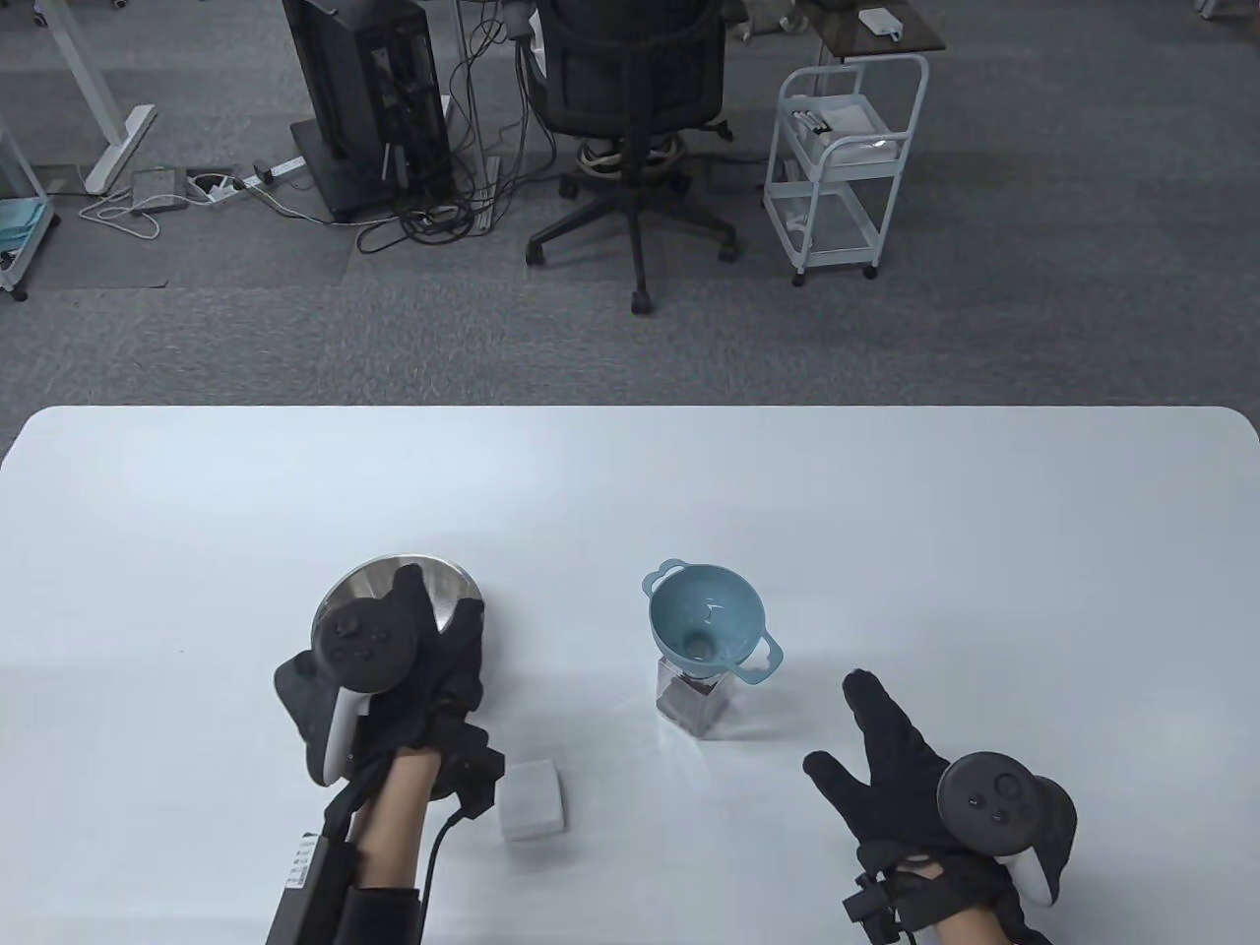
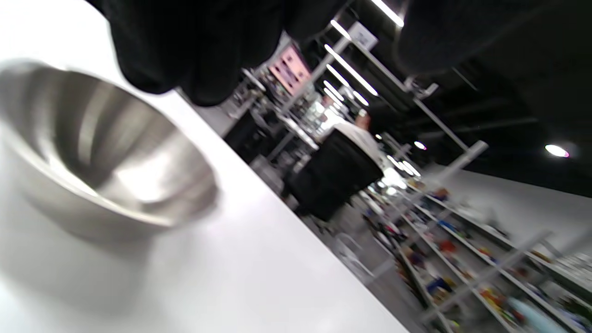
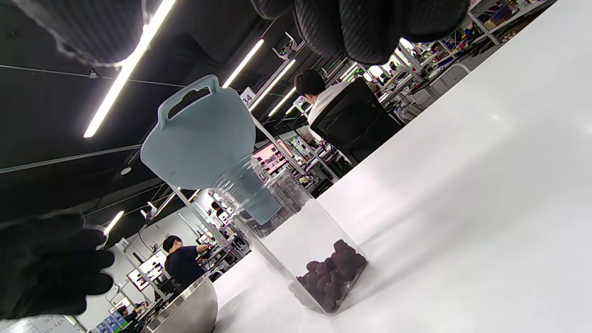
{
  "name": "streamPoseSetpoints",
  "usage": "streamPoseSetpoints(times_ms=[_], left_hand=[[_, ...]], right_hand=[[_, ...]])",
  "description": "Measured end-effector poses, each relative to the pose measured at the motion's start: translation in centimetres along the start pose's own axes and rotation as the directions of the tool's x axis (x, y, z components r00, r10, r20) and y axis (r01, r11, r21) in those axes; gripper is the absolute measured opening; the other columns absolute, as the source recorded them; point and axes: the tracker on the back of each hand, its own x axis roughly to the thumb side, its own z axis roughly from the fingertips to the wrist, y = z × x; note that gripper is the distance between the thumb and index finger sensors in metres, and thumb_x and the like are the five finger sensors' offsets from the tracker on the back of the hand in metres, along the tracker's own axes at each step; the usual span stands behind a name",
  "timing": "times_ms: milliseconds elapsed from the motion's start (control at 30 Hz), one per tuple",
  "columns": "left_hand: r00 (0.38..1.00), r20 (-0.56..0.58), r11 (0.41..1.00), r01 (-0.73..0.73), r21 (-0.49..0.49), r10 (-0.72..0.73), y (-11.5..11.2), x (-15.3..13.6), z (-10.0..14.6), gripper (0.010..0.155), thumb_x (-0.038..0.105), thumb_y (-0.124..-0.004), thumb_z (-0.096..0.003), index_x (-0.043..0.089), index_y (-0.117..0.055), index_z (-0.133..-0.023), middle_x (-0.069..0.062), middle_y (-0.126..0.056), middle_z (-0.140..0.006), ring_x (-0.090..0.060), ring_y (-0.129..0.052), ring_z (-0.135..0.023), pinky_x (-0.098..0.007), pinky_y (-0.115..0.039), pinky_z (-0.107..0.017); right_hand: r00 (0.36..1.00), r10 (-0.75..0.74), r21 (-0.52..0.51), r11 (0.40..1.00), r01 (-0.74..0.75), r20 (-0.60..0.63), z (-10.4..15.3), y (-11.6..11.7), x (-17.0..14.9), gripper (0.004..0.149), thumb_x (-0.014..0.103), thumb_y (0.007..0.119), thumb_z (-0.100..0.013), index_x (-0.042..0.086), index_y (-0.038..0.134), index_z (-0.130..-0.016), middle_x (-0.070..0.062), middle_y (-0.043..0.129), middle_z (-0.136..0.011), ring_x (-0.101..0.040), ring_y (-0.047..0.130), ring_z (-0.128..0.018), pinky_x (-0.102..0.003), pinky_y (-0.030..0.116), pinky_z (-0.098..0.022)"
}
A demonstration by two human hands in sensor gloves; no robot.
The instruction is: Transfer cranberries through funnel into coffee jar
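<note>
Cranberries (image 3: pixel 333 275) lie as a dark heap at the bottom of the clear coffee jar (image 1: pixel 694 701), which stands upright on the white surface (image 1: pixel 886 512) with the blue funnel (image 1: pixel 707 618) seated in its mouth. With the jar as landmark: the steel bowl (image 1: pixel 448 588) sits well to its left, and a small white block (image 1: pixel 532 799) lies nearer the person, to the left of the jar.

Over the bowl hangs the left hand (image 1: pixel 394 679), its fingers (image 1: pixel 463 640) draped across the rim nearest the jar; whether they actually grip the rim or only rest there I cannot tell, as the left wrist view is blurred and shows the bowl's inside with no berries visible. To the right of the jar and nearer the person is the right hand (image 1: pixel 901 778), apart from it, fingers (image 1: pixel 871 704) spread wide and holding nothing.

By the look of things the pouring is largely done. The funnel is light, stiff plastic that merely perches on the jar, so a knock would likely tip it; its two side handles are the natural hold. The jar looks thin-walled, smooth and light with so little inside, so it should be taken around the lower body, below the funnel. The bowl is rigid and slick; pinching its rim seems best.
</note>
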Motion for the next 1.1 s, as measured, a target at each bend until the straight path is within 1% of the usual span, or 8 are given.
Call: streamPoseSetpoints(times_ms=[167, 267, 433, 533, 633, 767, 900, 1100], left_hand=[[0.996, 0.059, 0.992, -0.066, -0.107, 0.073, -2.7, 4.5, -0.5, 0.075, 0.054, -0.067, -0.0571, 0.011, -0.047, -0.115, -0.024, -0.064, -0.112, -0.044, -0.094, -0.084, -0.047, -0.085, -0.057], [0.995, 0.068, 0.987, -0.062, -0.150, 0.073, -4.5, 6.4, -0.9, 0.073, 0.052, -0.068, -0.0571, 0.011, -0.047, -0.114, -0.024, -0.066, -0.110, -0.042, -0.096, -0.082, -0.046, -0.086, -0.056], [0.998, 0.063, 0.987, 0.001, -0.159, 0.009, -7.2, 8.1, -1.3, 0.073, 0.051, -0.070, -0.0566, 0.009, -0.049, -0.113, -0.025, -0.068, -0.108, -0.041, -0.098, -0.079, -0.044, -0.087, -0.055], [0.998, 0.050, 0.985, 0.030, -0.169, -0.022, -8.4, 8.5, -1.5, 0.077, 0.055, -0.071, -0.0554, 0.008, -0.051, -0.113, -0.024, -0.072, -0.106, -0.039, -0.102, -0.074, -0.042, -0.089, -0.051], [0.998, 0.030, 0.984, 0.055, -0.168, -0.051, -9.1, 8.5, -1.7, 0.076, 0.057, -0.074, -0.0534, 0.006, -0.061, -0.108, -0.023, -0.084, -0.097, -0.031, -0.110, -0.060, -0.037, -0.093, -0.042], [0.999, 0.011, 0.984, 0.044, -0.171, -0.043, -9.5, 8.4, -1.9, 0.070, 0.053, -0.077, -0.0530, 0.004, -0.072, -0.101, -0.021, -0.095, -0.085, -0.023, -0.114, -0.045, -0.031, -0.096, -0.032], [1.000, 0.002, 0.985, 0.027, -0.171, -0.027, -9.4, 8.4, -1.9, 0.061, 0.048, -0.079, -0.0531, 0.004, -0.080, -0.095, -0.019, -0.101, -0.076, -0.019, -0.116, -0.037, -0.029, -0.098, -0.026], [1.000, -0.005, 0.986, -0.010, -0.166, 0.010, -9.2, 8.4, -2.0, 0.054, 0.042, -0.080, -0.0531, 0.004, -0.085, -0.091, -0.017, -0.105, -0.068, -0.016, -0.117, -0.032, -0.027, -0.099, -0.022]], right_hand=[[1.000, 0.001, -0.001, 1.000, -0.001, 0.000, 0.0, 0.0, 0.0, 0.089, 0.061, 0.078, -0.045, 0.004, 0.045, -0.106, -0.024, 0.061, -0.110, -0.047, 0.071, -0.095, -0.056, 0.064, -0.065], [1.000, 0.000, -0.001, 1.000, 0.000, 0.002, 0.0, 0.0, 0.0, 0.089, 0.061, 0.078, -0.045, 0.004, 0.045, -0.106, -0.025, 0.061, -0.110, -0.047, 0.071, -0.095, -0.056, 0.064, -0.065], [1.000, -0.005, -0.004, 1.000, 0.006, 0.003, 0.0, -0.1, 0.0, 0.089, 0.061, 0.078, -0.046, 0.004, 0.045, -0.106, -0.025, 0.061, -0.110, -0.047, 0.072, -0.095, -0.056, 0.064, -0.065], [1.000, -0.002, -0.005, 1.000, 0.002, 0.000, 0.0, -0.1, -0.1, 0.089, 0.061, 0.078, -0.046, 0.004, 0.046, -0.106, -0.025, 0.061, -0.110, -0.047, 0.071, -0.095, -0.056, 0.064, -0.065], [1.000, -0.001, -0.008, 1.000, 0.001, -0.002, 0.1, -0.1, -0.1, 0.089, 0.061, 0.078, -0.046, 0.004, 0.046, -0.105, -0.025, 0.062, -0.110, -0.048, 0.072, -0.094, -0.056, 0.064, -0.065], [1.000, -0.005, -0.012, 1.000, 0.005, -0.005, 0.1, -0.2, -0.1, 0.089, 0.061, 0.078, -0.046, 0.003, 0.046, -0.105, -0.025, 0.062, -0.110, -0.048, 0.072, -0.094, -0.056, 0.064, -0.065], [1.000, -0.007, -0.013, 1.000, 0.007, -0.005, 0.1, -0.2, -0.1, 0.089, 0.061, 0.078, -0.046, 0.003, 0.046, -0.105, -0.025, 0.062, -0.110, -0.048, 0.072, -0.094, -0.057, 0.064, -0.065], [1.000, -0.006, -0.015, 1.000, 0.006, -0.009, 0.1, -0.2, -0.1, 0.089, 0.061, 0.078, -0.046, 0.003, 0.046, -0.105, -0.025, 0.062, -0.110, -0.048, 0.072, -0.094, -0.057, 0.064, -0.065]])
